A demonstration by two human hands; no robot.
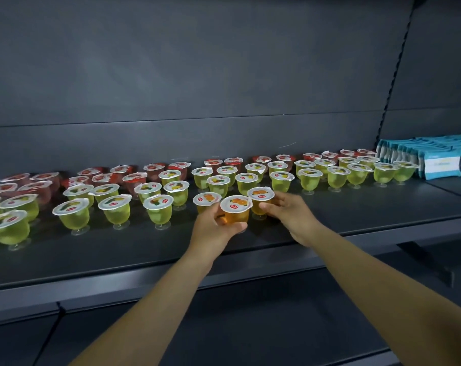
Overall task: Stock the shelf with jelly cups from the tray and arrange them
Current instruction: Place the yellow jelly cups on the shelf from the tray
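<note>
— While orange stock goes down ahead of the green rows, noted as follows. Left hand (pixel 214 224) curled round the nearest orange cup (pixel 236 211), thumb and fingers on its wall, near the middle of the shelf (pixel 356 207), short of the front edge. Right hand (pixel 290 216) with fingertips pinching the right orange cup (pixel 260 200), just beside the first. Third orange cup (pixel 206 200) standing free at the left, close against the held one.

— And the rest of the stock?

— Green cups (pixel 158 210) in rows behind and out toward the left edge; red cups (pixel 155 170) along the back edge. Blue-and-white packets (pixel 435 159) at the right end. Tray not in view.

— Advice for the step in hand?

— Judged a placing and lining-up step. Best to lower each cup upright until the small foot sits flat, then let go. Worth keeping the three orange lids level and in one line parallel to the front edge, spaced as the green rows are. Risk: narrow feet, likely tippy; a knuckle brushing the green cup behind could topple it. Better to slide by the wall, not by the foil lid.
</note>
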